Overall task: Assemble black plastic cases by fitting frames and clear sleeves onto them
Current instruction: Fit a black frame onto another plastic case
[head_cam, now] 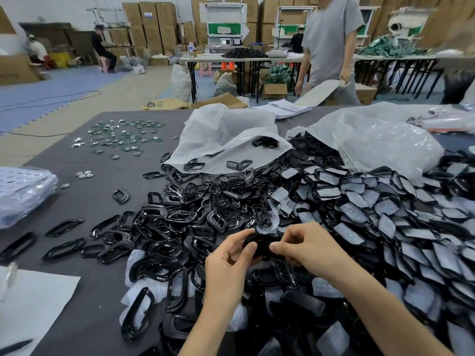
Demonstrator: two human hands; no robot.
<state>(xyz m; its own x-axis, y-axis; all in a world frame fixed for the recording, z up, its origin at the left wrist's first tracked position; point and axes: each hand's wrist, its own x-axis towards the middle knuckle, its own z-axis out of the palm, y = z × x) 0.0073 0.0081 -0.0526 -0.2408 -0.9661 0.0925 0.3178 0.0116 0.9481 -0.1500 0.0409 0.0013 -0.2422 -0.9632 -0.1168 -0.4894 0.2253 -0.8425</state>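
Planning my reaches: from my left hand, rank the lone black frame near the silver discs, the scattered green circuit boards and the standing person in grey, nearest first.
1. Lone black frame, on the table to the left of the left hand.
2. Green circuit boards, farther back on the table's left.
3. Person in grey, standing beyond the table's far edge.

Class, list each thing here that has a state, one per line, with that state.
left hand: grips the black case.
right hand: pinches the same case.
white bag: open, slumped.
clear bag: open, crumpled.
frames: loose, heaped.
sleeved cases: heaped, overlapping.
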